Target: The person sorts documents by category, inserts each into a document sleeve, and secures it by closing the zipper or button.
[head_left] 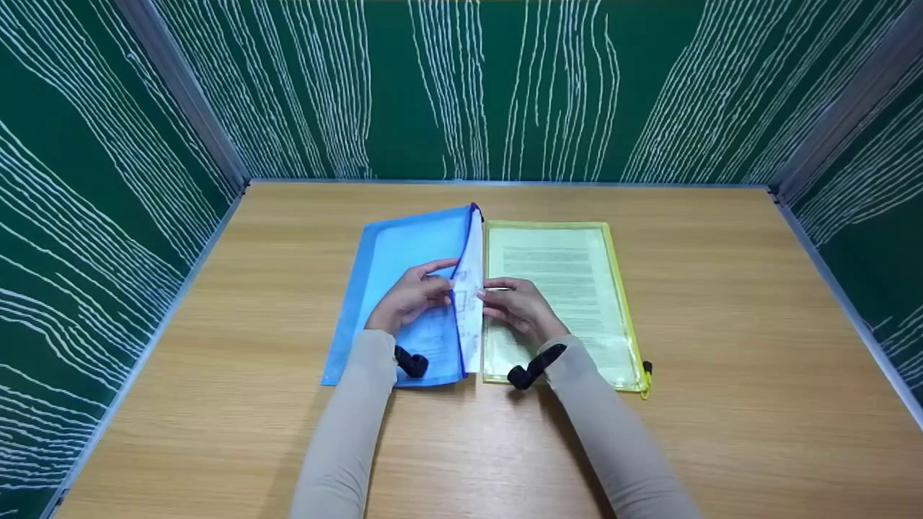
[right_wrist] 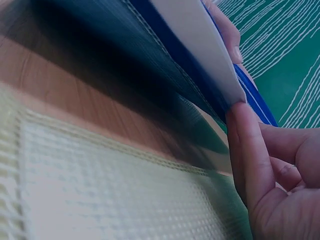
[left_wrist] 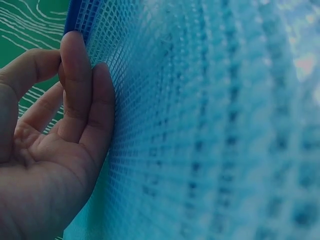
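A blue mesh zip pouch lies left of centre, its zip side raised and gaping toward the right. White printed papers stick out of that opening. My left hand pinches the pouch's dark blue zip edge between thumb and fingers, the back fingers lying against the mesh in the left wrist view. Between the thumb and fingers of my right hand is the outer edge of the papers; in the right wrist view the paper stack shows between the two blue zip edges.
Beside the blue pouch, a yellow-edged mesh zip pouch lies flat with a printed sheet inside, partly under my right hand. Its zip pull is at the near right corner. Green panels with white wavy lines surround the wooden table.
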